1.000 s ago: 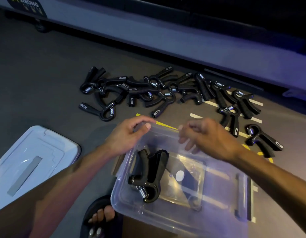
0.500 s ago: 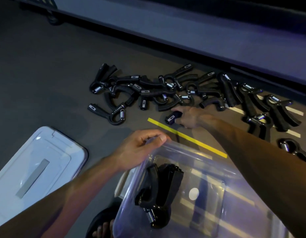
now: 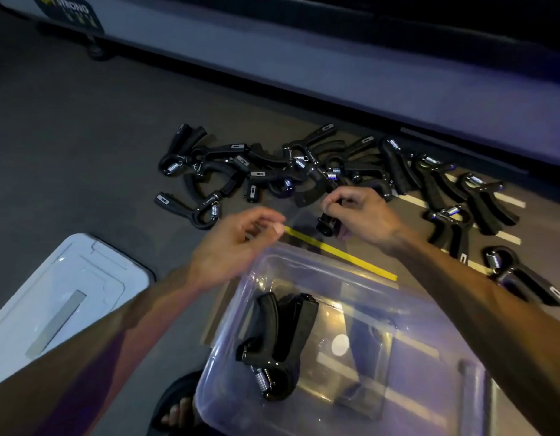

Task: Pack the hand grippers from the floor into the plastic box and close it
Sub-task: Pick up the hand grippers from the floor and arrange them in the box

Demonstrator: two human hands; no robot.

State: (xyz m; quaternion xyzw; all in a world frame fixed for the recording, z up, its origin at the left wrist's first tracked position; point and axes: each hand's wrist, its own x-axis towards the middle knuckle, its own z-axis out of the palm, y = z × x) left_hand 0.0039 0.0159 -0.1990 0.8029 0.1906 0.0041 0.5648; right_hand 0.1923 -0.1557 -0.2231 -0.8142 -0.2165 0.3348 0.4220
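I am watching my right hand (image 3: 365, 217) pinching a black plastic hand gripper with a steel spring (image 3: 327, 223) by one handle, its grip curled round the top while the gripper is hanging below the fingers, clear of the dark grey floor (image 3: 83, 136) and just beyond the far rim of the clear plastic box (image 3: 398, 309). My left hand (image 3: 231, 243) is hovering at the box's far left corner, its grip loosely spread with thumb and forefinger near each other and holding nothing that I can make out; whether it is touching the rim I cannot tell. Inside the box another black hand gripper (image 3: 278, 341) is lying at the left side, spring toward me. The scattered pile of black hand grippers (image 3: 303, 171) is lying on the floor beyond the hands, running off to the right, and the white plastic lid (image 3: 61, 297) is lying on the floor to the left of the box. A yellow tape strip (image 3: 341, 253) is running between the box and the pile. Compared with half a second ago, the right hand is coming back from the pile with the gripper lifted, and the left hand is no longer gripping the box's rim.
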